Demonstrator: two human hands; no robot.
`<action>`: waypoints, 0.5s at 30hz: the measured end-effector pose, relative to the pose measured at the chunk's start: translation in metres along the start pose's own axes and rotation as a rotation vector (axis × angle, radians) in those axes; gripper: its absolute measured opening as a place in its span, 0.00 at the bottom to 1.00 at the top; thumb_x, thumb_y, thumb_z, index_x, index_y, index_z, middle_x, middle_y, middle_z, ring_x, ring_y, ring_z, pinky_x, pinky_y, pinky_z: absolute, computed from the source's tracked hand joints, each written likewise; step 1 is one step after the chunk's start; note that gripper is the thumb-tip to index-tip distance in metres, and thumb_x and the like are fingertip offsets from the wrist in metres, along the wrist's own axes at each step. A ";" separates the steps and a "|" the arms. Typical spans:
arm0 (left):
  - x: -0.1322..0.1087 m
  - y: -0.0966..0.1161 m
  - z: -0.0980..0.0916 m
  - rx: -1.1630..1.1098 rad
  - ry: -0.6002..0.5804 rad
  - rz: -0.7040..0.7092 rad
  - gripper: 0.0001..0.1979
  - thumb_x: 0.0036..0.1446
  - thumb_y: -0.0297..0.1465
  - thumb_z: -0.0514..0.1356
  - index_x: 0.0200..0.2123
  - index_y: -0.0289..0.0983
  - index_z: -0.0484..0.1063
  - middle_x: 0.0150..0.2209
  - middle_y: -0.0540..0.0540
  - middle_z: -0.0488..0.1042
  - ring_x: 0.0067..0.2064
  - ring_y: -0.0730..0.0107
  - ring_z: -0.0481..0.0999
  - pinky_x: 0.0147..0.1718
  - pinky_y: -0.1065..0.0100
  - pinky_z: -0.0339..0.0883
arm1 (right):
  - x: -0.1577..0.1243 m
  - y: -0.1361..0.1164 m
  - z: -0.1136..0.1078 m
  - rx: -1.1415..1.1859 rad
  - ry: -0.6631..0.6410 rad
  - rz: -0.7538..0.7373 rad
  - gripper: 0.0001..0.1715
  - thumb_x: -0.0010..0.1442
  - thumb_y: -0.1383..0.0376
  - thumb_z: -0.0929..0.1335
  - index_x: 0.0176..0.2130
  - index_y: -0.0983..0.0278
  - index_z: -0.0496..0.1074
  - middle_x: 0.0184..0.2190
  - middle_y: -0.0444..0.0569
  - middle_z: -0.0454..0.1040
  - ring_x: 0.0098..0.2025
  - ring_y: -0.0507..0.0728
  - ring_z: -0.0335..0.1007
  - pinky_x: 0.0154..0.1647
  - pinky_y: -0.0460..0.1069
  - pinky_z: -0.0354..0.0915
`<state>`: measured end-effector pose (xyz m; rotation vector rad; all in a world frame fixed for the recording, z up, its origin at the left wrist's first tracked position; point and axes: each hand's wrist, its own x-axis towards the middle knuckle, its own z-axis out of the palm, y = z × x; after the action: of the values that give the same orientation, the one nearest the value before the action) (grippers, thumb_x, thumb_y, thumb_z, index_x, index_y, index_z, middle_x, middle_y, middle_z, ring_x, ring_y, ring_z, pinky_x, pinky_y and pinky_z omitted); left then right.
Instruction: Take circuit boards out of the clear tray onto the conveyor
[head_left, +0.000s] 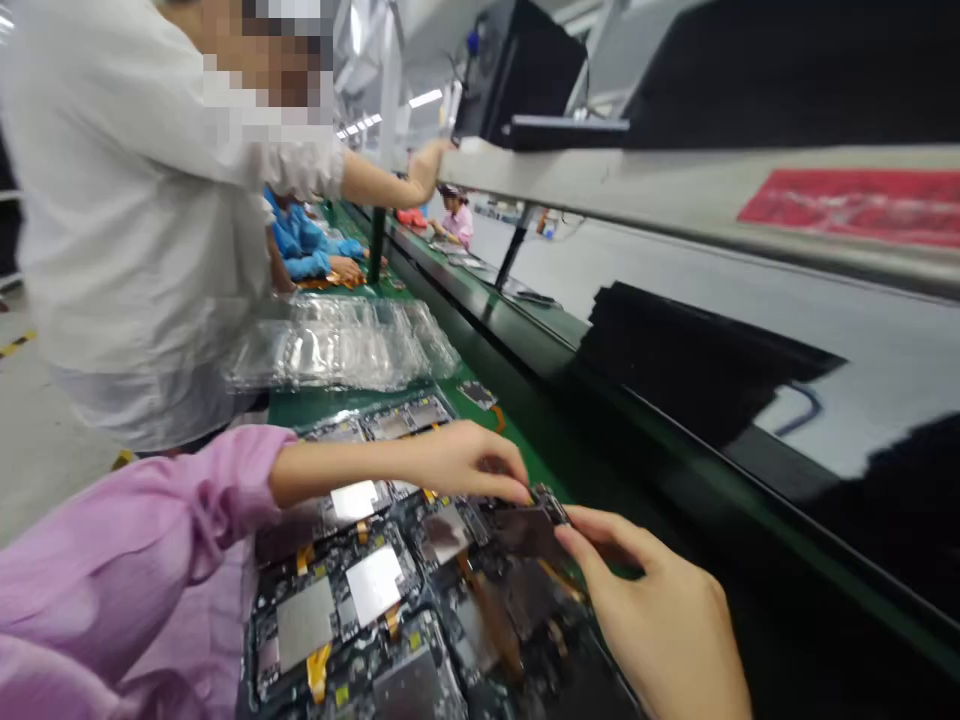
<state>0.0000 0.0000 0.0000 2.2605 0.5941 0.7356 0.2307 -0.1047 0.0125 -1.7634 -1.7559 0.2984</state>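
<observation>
A small circuit board (551,503) is held slightly raised above a tray (251,640) of similar circuit boards. My left hand (457,460), reaching across from a pink sleeve, pinches its far corner between thumb and forefinger. On the near right side, my right hand (660,600) closes its thumb and forefinger on the same board's edge. Boards in the tray carry silver metal shields (375,585) and orange flex cables (318,672). The underside of the held board is hidden, and the tray's right part lies in shadow.
Clear plastic trays (345,340) are stacked farther along the green bench (517,440). A loose board (478,394) with an orange cable lies beside them. A co-worker in white (150,220) stands at the left, one arm stretched to the overhead shelf (570,170). A dark channel runs along the right.
</observation>
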 end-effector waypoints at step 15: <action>-0.179 -0.152 -0.092 -0.051 0.348 -0.617 0.31 0.59 0.55 0.58 0.47 0.32 0.76 0.49 0.49 0.79 0.53 0.65 0.72 0.60 0.63 0.60 | -0.013 0.044 0.052 0.017 -0.595 0.280 0.03 0.56 0.69 0.72 0.34 0.65 0.78 0.25 0.44 0.75 0.30 0.54 0.71 0.28 0.45 0.58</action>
<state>-0.2223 0.0385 -0.1129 1.7525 1.3419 0.8051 0.2364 -0.1000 -0.0562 -2.0462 -1.8667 1.0421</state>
